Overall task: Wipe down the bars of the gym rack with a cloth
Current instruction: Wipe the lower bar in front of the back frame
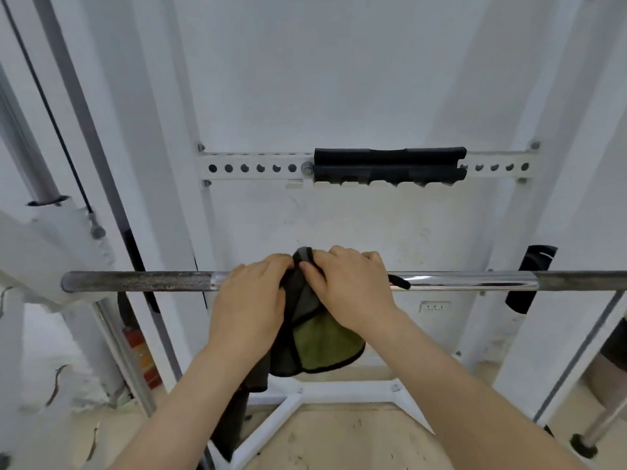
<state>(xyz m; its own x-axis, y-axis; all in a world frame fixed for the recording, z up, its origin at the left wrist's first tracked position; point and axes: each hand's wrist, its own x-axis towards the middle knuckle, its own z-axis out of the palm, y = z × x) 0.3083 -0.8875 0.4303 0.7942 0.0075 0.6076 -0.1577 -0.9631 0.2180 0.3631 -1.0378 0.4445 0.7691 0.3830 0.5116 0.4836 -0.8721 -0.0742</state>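
Green cloth (325, 340) edged in black hangs over the steel bar (458, 281), the fingers of my left hand (251, 300) and right hand (349, 290) clenched around it side by side.

- Olive green with black edging, darker grey-green in the folds: cloth (325, 337).
- Bright chrome mid-length, dull dark grey and speckled toward the ends: bar (468, 279).
- White paint, with a row of dark round holes: rack crossbeam (251, 168).
- Plain matte black: foam pad (390, 162).
- Pale tan with dark flecks: floor (339, 442).
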